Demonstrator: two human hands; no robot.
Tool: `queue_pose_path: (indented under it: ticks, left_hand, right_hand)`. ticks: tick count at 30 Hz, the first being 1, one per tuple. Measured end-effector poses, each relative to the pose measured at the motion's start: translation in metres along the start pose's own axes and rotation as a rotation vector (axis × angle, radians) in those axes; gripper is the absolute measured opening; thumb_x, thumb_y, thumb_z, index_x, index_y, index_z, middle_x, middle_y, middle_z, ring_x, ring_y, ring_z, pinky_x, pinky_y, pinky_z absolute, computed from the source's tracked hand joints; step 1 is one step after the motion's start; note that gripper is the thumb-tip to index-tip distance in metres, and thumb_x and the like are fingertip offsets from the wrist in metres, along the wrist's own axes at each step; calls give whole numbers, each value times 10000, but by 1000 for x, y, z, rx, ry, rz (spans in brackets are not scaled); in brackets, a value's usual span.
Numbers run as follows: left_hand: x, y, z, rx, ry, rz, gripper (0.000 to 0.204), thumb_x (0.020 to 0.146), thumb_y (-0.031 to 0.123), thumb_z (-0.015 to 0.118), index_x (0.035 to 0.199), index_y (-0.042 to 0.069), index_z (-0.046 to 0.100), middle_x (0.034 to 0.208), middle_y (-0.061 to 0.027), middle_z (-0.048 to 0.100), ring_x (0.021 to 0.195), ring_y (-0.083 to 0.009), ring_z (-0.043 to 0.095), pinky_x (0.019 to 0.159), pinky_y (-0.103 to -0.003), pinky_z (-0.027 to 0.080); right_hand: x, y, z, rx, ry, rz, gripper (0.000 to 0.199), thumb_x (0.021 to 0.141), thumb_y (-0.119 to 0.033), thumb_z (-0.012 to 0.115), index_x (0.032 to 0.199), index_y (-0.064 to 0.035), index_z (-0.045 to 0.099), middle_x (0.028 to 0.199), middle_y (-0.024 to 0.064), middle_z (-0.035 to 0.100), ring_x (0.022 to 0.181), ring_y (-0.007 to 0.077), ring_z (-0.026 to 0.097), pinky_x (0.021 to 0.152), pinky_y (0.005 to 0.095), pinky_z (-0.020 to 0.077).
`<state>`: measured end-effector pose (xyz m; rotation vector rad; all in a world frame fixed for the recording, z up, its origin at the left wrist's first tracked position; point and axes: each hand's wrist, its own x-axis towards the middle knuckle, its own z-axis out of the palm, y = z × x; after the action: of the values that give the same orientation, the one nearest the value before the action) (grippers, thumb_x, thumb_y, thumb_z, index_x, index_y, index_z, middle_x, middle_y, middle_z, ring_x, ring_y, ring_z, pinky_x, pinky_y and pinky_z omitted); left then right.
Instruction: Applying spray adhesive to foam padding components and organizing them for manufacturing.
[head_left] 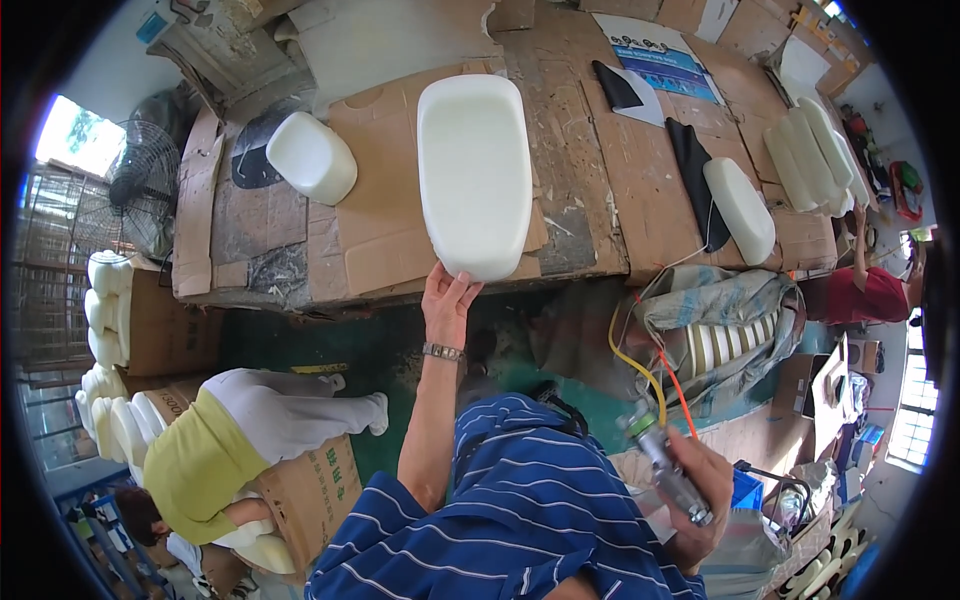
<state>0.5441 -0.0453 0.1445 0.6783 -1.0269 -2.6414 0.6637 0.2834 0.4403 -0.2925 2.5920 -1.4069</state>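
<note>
A long white molded foam cushion [476, 180] lies on the cardboard-covered table in front of me. My left hand [450, 303] grips its near edge, the fingertips pressed against the rim. To the right, held away from the table beside my body, is a spray gun [665, 465] with my right hand [703, 490] closed round it. It is slightly blurred. A yellow hose [640, 362] and an orange hose [680, 385] run close by the gun; where they join it is hard to make out. A smaller white foam block [312, 158] sits left of the cushion on a dark patch.
Cardboard sheets cover the table [560, 150]. Toward its right lie black fabric [690, 170], another foam piece [740, 212] and a foam stack [805, 160]. A sack of foam pieces [720, 345] stands below. A person in yellow [205, 460] bends at left; another in red [870, 297] is far right.
</note>
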Motion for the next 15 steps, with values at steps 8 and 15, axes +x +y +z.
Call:
queue_pose_path:
  ticks: [8, 15]
  left_hand:
    - [4, 1, 3, -7, -30, 1, 581, 915, 13, 703, 1416, -21, 410, 1227, -106, 613, 1098, -208, 657, 938, -383, 600]
    - [10, -4, -9, -64, -41, 22, 522, 914, 40, 708, 1359, -18, 441, 1206, -122, 636, 1088, -214, 662, 896, -370, 597]
  right_hand:
    - [18, 5, -1, -74, 120, -51, 579, 746, -85, 717, 1289, 86, 615, 1006, 197, 704, 823, 239, 676, 809, 318, 514]
    - [36, -3, 10, -123, 280, -80, 554, 801, -48, 698, 1329, 86, 595, 1016, 185, 709, 874, 219, 673, 838, 318, 516]
